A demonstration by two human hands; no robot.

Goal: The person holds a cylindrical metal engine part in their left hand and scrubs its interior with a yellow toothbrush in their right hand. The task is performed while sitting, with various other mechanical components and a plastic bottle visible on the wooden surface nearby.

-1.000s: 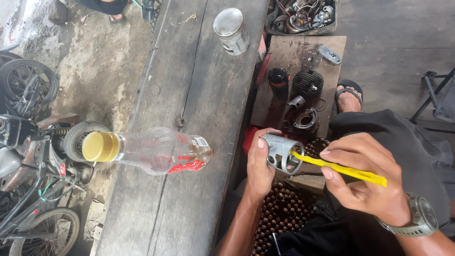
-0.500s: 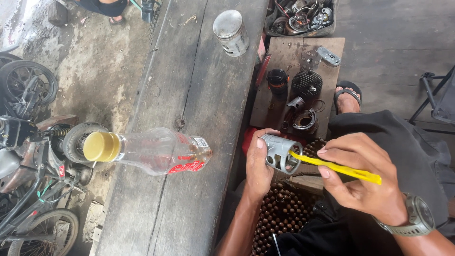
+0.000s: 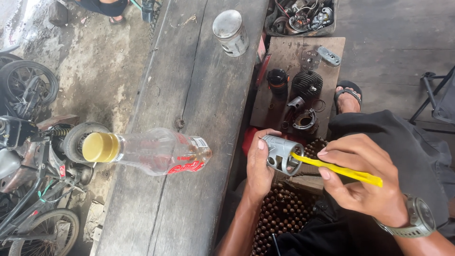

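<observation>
The left hand (image 3: 259,166) is clamped around a grey metal piston (image 3: 280,152), held just off the edge of the wooden bench (image 3: 199,80), while the right hand (image 3: 362,180) pinches a yellow plastic tool (image 3: 339,169) whose tip reaches into the piston's open end. A clear bottle (image 3: 147,150) with a yellow cap and a second piston (image 3: 231,32) stand on the bench, well apart from the hands; engine parts (image 3: 303,95) lie on a board beyond.

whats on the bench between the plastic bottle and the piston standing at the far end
In the head view, only bare wooden bench lies between the plastic bottle and the standing piston: weathered planks with a knot, nothing set down.
</observation>
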